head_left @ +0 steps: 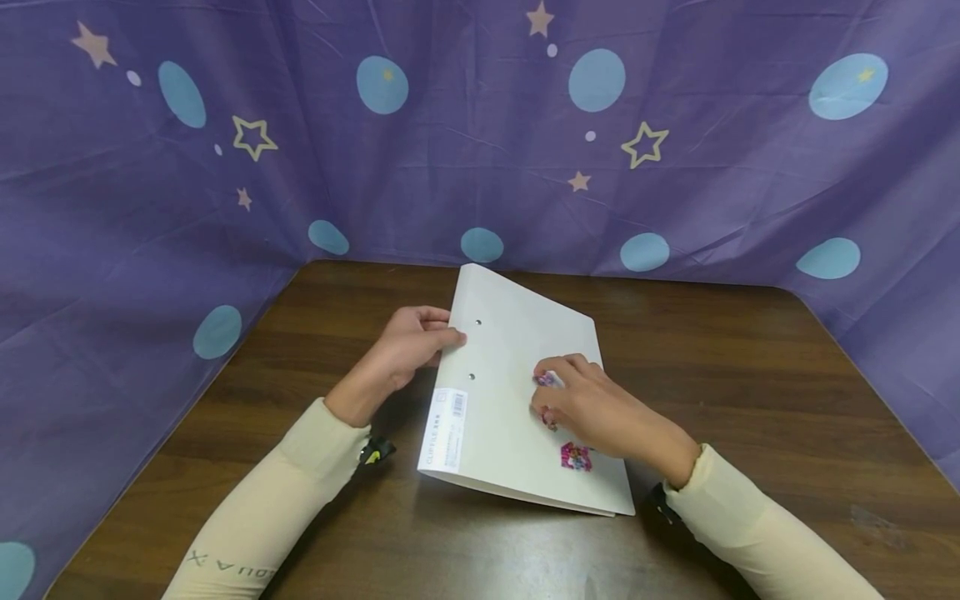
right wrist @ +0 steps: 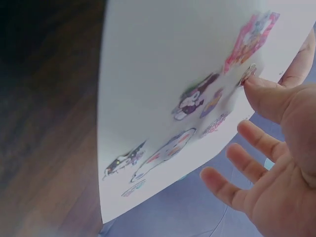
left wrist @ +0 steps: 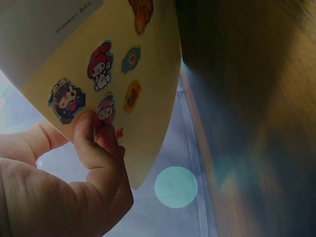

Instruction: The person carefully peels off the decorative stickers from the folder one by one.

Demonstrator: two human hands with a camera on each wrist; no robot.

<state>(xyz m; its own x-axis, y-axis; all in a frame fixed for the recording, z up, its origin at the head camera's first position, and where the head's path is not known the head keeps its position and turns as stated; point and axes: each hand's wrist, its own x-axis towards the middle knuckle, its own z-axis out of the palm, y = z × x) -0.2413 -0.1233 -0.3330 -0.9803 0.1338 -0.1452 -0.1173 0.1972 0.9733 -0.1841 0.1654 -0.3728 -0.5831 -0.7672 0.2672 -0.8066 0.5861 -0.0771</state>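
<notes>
Left fingers [head_left: 432, 337] pinch folder [head_left: 517, 325]; right fingers [head_left: 564, 369] loosely spread, sticker [right wrist: 245, 75] against thumb. Likely step: pressing sticker flat; next wants folder steady.

It looks like a curtained-off booth in here, with star-and-dot purple cloth [head_left: 487, 167] hung around a dark wooden table [head_left: 712, 358].
</notes>
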